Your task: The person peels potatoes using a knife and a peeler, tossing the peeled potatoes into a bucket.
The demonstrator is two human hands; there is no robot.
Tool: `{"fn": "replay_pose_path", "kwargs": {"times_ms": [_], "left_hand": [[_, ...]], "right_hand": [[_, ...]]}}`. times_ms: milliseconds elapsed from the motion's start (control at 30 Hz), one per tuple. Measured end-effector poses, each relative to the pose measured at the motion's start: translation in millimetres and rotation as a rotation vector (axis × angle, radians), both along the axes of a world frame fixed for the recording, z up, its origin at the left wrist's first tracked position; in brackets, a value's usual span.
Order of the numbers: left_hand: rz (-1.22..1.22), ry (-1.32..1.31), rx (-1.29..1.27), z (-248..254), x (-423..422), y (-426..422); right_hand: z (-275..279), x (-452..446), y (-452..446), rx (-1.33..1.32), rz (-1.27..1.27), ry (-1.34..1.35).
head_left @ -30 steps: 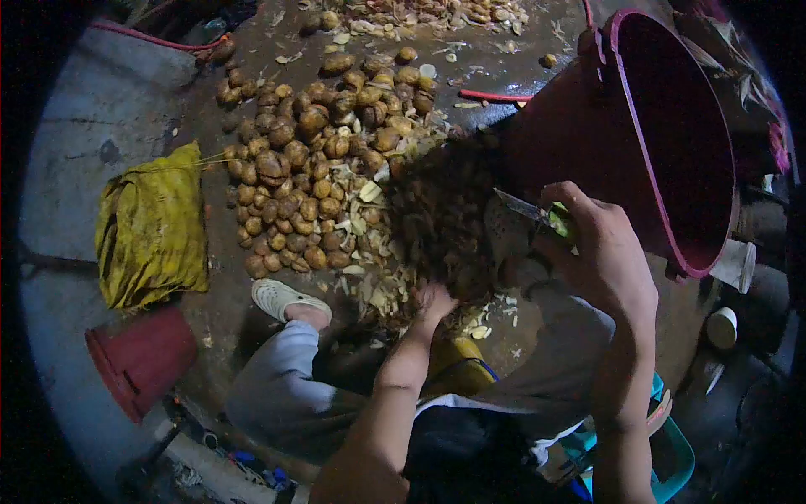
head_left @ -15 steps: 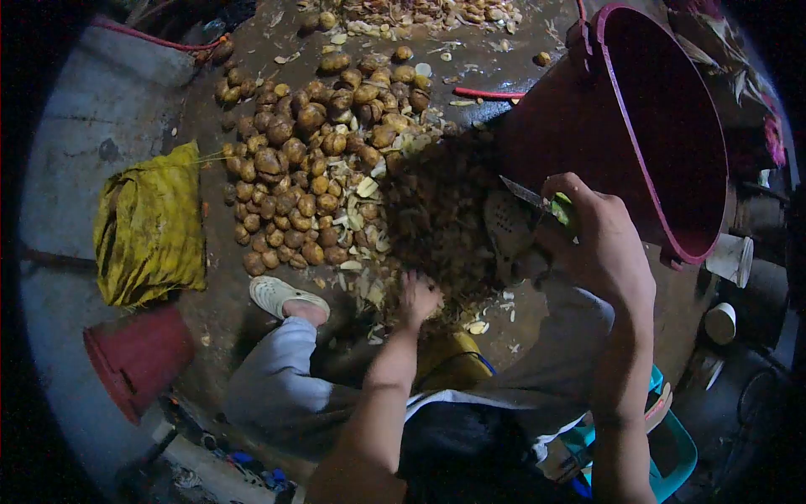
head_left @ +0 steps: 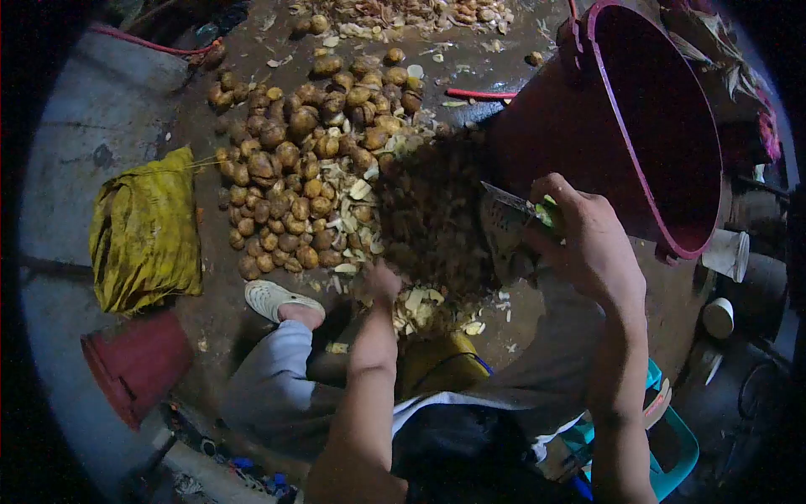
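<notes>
My right hand (head_left: 592, 239) is closed round a knife (head_left: 508, 198) with a green handle, its blade pointing left in front of the large dark red bucket (head_left: 537, 126). My left hand (head_left: 382, 281) is low over the scraps, at the near edge of a heap of round brown potato-like tubers (head_left: 285, 155). Its fingers are smeared by motion, so I cannot make out whether they hold anything. Pale peelings (head_left: 420, 309) lie just to its right, and a darker heap of peelings (head_left: 437, 218) sits in shadow between the tubers and the bucket.
A yellow sack (head_left: 147, 231) and a smaller red bucket (head_left: 138, 365) stand on the left. My foot in a pale clog (head_left: 277, 298) rests near the tubers. A red hose (head_left: 480, 94) and more scraps (head_left: 403, 17) lie farther back. White cups (head_left: 719, 319) are at the right.
My left hand has shifted left and slightly away from me, off the pale peelings towards the tubers. My right hand has moved only slightly with the knife. The whole view has shifted a little.
</notes>
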State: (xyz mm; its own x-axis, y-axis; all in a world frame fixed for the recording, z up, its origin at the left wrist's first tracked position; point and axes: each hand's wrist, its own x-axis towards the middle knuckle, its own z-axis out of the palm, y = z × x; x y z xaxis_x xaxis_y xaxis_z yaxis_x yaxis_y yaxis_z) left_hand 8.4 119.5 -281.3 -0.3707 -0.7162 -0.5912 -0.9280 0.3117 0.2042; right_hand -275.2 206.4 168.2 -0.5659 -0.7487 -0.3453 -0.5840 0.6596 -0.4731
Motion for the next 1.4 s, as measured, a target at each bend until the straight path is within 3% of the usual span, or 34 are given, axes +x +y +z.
{"fn": "replay_pose_path", "kwargs": {"times_ms": [200, 233, 300, 333, 367, 433, 467, 500, 567, 667, 767, 800, 1033, 1067, 1167, 1200, 1233, 1367, 1400], "left_hand": [[-0.07, 0.17, 0.129, 7.2, 10.4, -14.0], [-0.073, 0.177, 0.121, -6.7, 16.0, -15.1], [0.122, 0.056, 0.415, -41.4, 21.0, -14.1], [0.188, 0.048, 0.326, -60.2, 26.6, -5.1], [0.193, 0.049, 0.324, -50.7, 26.6, 0.3], [0.41, 0.463, 0.203, -26.4, 26.5, 7.5], [0.69, 0.767, 0.424, 5.5, 17.7, 4.0], [0.68, 0.775, 0.412, 38.2, 8.4, -6.9], [0.522, 1.057, 0.446, 98.8, -10.9, -28.5], [0.46, 1.18, 0.322, 171.8, -38.4, -51.7], [0.366, 1.228, 0.276, 294.0, -52.7, -47.6], [0.311, 1.382, 0.189, 306.2, -51.4, -45.7], [0.08, 1.303, 0.001, 388.4, 3.7, -20.9], [-0.005, 1.328, -0.16, 382.8, 10.6, -21.2], [-0.049, 1.374, -0.202, 371.0, 26.8, -18.1], [0.062, 1.416, 0.056, 390.6, 31.0, -6.2], [0.057, 1.42, 0.067, 390.2, 36.0, -2.4], [-0.012, 1.442, 0.167, 375.5, 39.9, -19.8], [0.069, 1.536, 0.304, 378.7, 39.9, -18.7]], "right_hand": [[-7.5, 4.5, 2.2, -0.052, 0.038, 0.044], [-9.1, 6.0, 4.1, -0.122, 0.069, 0.059], [-4.5, 9.1, -0.2, -0.055, 0.066, 0.026], [-2.4, 13.9, -0.9, 0.025, 0.07, -0.02], [-6.5, 17.2, 1.2, 0.023, 0.075, -0.02], [-23.5, 22.7, 7.5, -0.018, 0.14, 0.08], [-23.3, 27.3, 7.1, -0.031, 0.141, 0.085], [-21.4, 34.6, 5.4, -0.005, 0.213, 0.135], [-20.6, 50.7, 4.0, 0.006, 0.278, 0.196], [-32.2, 72.3, -0.9, 0.004, 0.35, 0.226], [-43.6, 92.6, -5.2, -0.068, 0.3, 0.317], [-42.8, 99.4, -6.4, -0.108, 0.281, 0.318], [-22.0, 154.9, 9.8, -0.282, 0.228, 0.328], [-20.4, 162.1, 14.4, -0.289, 0.215, 0.33], [-18.5, 178.5, 24.2, -0.272, 0.224, 0.314], [-35.9, 174.0, 26.8, -0.353, 0.201, 0.281], [-47.8, 160.8, 28.9, -0.2, 0.174, 0.276], [-61.8, 132.4, 53.1, -0.175, 0.055, 0.209], [-61.9, 138.3, 61.6, -0.155, 0.024, 0.177]]}}
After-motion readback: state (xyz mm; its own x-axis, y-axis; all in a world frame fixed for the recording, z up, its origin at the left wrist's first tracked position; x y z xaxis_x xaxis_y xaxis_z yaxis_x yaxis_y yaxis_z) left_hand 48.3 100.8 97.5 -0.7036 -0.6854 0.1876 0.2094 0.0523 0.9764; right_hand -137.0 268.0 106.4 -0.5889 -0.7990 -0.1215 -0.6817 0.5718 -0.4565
